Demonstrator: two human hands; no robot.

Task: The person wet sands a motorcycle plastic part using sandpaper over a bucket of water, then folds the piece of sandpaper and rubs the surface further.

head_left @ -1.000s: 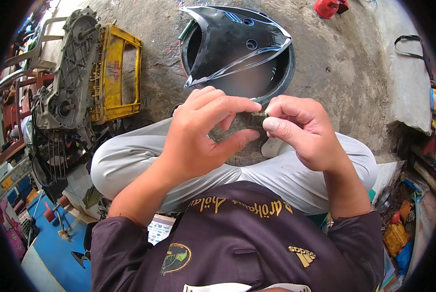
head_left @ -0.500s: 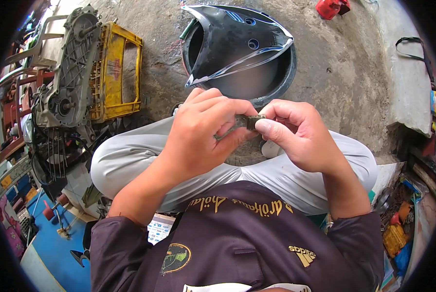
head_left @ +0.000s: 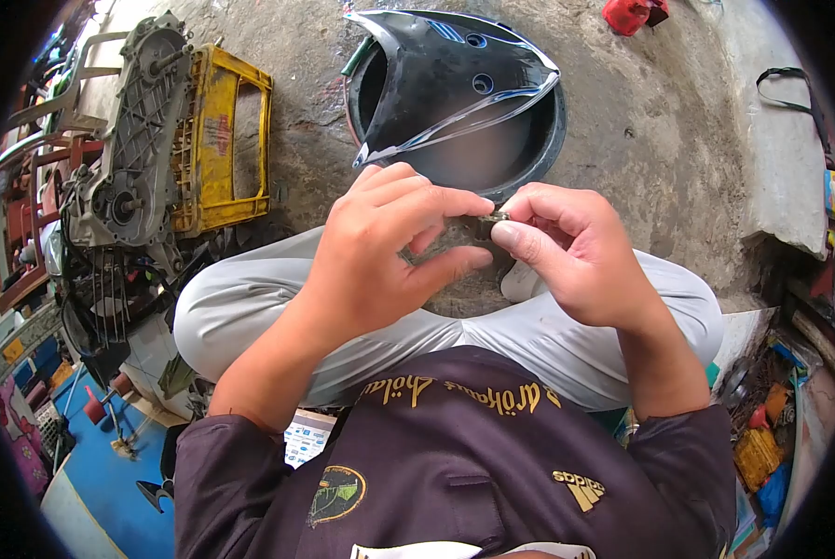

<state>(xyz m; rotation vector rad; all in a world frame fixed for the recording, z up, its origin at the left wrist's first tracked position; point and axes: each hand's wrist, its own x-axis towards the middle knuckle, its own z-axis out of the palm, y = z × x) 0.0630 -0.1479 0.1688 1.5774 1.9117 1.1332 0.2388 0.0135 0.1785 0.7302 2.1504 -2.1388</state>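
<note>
A small dark metal piece [head_left: 492, 222] is pinched between the thumb and index finger of my right hand [head_left: 576, 247]. My left hand [head_left: 376, 252] is beside it with thumb and index finger apart; the index fingertip is at the upper left edge of the piece, and whether it touches cannot be made out. Beyond my hands, a black basin [head_left: 545, 140] holds cloudy water. A black panel with white and blue trim [head_left: 417, 70] lies across the basin.
At the left, a grey metal engine casing [head_left: 138, 140] leans by a yellow crate [head_left: 264, 140]. A red object [head_left: 627, 15] lies on the concrete floor at the top. A concrete ledge [head_left: 781, 158] and assorted clutter [head_left: 758, 456] are on the right.
My left thumb and index finger closed on the small piece half a second ago and have since moved apart. My right hand has shifted slightly left from its earliest position, still pinching the piece.
</note>
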